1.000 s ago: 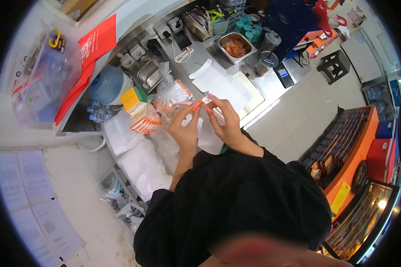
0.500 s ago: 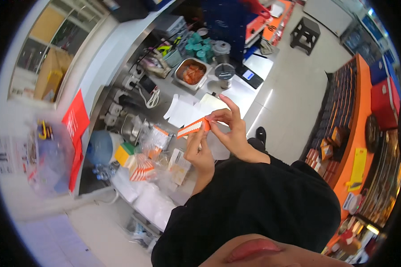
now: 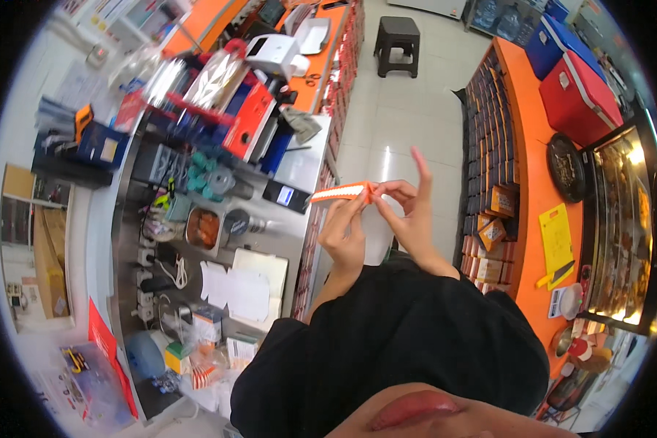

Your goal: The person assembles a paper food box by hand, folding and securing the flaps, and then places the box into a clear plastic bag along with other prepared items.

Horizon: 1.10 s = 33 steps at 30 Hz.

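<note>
Holding a flat orange-and-white carton strip at chest height, both hands meet in front of the dark-sleeved body, above the gap between the bench and the pale tiled floor. The strip's long axis runs nearly level, left to right, rising slightly toward the right, and most of its length juts out to the person's left, beyond both grips. The left hand comes up from below with its fingertips pinched on the strip's lower edge near the middle; the right hand pinches the strip's right end between thumb and bent fingers, index finger pointing straight up and free. Both grips are narrow, closed on the strip, and the two hands touch or nearly touch at that end. Nothing stands between hands and strip. To the left on the bench lie flat white carton blanks, a steel tray of reddish food, a metal cup and a dark card terminal, all well apart from the strip. To the right runs an orange counter with a yellow sheet and a dark round tray.
</note>
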Each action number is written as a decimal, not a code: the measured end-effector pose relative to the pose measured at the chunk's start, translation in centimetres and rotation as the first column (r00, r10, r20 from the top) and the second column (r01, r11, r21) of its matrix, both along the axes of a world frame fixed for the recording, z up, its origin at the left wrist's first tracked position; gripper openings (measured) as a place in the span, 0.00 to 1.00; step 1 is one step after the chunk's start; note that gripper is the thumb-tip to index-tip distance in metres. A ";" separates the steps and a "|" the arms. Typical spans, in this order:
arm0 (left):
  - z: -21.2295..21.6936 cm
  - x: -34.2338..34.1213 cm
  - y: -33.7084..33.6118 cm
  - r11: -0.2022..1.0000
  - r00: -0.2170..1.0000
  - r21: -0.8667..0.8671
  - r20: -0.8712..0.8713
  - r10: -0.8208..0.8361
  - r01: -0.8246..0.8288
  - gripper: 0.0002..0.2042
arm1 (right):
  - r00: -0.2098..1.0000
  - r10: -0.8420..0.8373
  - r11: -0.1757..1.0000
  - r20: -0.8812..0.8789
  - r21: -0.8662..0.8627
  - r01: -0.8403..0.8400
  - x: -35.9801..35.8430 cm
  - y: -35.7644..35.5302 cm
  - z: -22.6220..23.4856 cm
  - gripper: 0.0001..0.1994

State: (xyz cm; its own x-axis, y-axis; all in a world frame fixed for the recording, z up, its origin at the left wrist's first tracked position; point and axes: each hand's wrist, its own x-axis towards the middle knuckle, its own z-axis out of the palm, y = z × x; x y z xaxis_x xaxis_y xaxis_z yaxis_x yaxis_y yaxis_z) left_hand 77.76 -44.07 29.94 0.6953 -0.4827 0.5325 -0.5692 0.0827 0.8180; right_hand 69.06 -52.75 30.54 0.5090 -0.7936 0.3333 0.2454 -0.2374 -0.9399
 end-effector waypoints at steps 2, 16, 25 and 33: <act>0.4 -0.7 -4.6 0.999 1.000 0.009 0.000 -0.031 0.031 0.15 | 0.994 0.029 0.986 0.104 0.162 -0.046 -1.3 -4.2 1.1 0.48; -0.2 11.9 -28.6 0.932 0.718 -0.319 -0.606 -0.342 0.175 0.11 | 0.924 0.373 0.789 0.084 0.495 -0.364 10.5 -31.7 0.7 0.48; 0.2 26.7 -42.6 0.875 0.660 -0.480 -0.677 -0.327 -0.059 0.09 | 0.842 0.508 0.658 0.185 0.548 -0.517 28.7 -46.5 0.7 0.26; -1.7 38.1 -47.1 0.883 0.665 -0.289 -0.746 0.035 -0.369 0.14 | 0.382 0.917 0.397 -0.113 0.331 -0.856 48.5 -54.0 -2.1 0.33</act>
State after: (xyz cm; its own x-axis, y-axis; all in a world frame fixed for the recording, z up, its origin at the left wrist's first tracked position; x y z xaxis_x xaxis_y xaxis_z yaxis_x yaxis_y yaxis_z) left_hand 115.87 -91.14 28.26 0.9864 -0.1533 -0.0595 0.1215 0.4357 0.8918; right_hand 117.55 -106.74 28.40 0.9898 0.1422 -0.0078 -0.0305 0.1582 -0.9869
